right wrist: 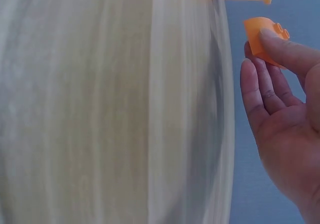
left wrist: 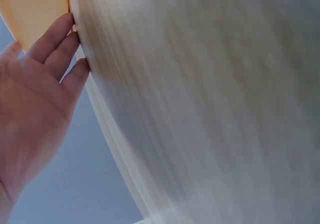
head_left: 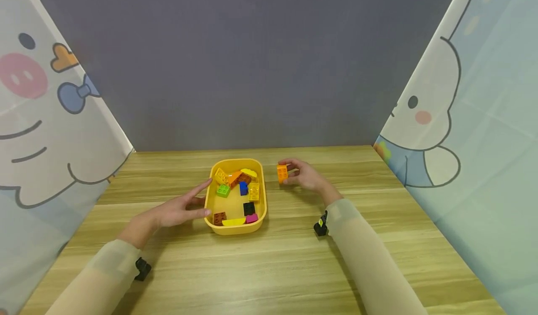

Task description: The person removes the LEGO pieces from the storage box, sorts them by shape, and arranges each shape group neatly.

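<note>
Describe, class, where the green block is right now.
In the head view, the green block lies inside the yellow tray, toward its left side, between the left hand and the blue block.

We see the tray (head_left: 264,198) on the table (head_left: 235,273), most of its blocks (head_left: 254,192) toward the far end and a few along the near wall, with one just behind these on the right. To the tray's left we find the left hand (head_left: 174,212) at the rim; to its right, apart from it, the right hand (head_left: 308,177) has a held block (head_left: 282,174) on the side nearer the tray. Behind the table we have the wall (head_left: 252,72), between a left panel (head_left: 50,133) and a right panel (head_left: 483,119)
</note>
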A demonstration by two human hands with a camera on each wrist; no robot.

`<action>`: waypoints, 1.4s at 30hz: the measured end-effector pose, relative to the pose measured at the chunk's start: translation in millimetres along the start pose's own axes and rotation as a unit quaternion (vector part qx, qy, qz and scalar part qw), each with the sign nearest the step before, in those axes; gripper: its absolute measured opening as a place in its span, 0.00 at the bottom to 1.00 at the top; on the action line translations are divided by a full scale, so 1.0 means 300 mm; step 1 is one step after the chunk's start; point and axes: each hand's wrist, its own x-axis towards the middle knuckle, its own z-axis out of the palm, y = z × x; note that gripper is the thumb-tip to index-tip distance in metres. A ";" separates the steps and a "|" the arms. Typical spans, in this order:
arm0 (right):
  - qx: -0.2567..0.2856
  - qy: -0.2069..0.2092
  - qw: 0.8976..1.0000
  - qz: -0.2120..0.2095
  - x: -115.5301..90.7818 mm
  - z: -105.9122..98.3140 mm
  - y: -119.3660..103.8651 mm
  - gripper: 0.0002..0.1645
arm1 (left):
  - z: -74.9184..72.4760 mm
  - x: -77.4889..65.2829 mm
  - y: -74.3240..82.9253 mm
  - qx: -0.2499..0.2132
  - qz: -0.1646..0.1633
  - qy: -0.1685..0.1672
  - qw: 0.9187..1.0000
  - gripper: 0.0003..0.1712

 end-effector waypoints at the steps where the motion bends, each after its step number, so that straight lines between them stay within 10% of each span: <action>1: 0.000 0.000 1.000 0.005 0.000 0.002 0.002 0.37 | 0.001 0.000 -0.001 0.001 0.000 0.001 1.000 0.51; 42: -0.111 -0.032 0.991 0.064 0.005 0.035 0.039 0.34 | 0.006 0.002 -0.004 0.007 -0.003 0.008 1.000 0.51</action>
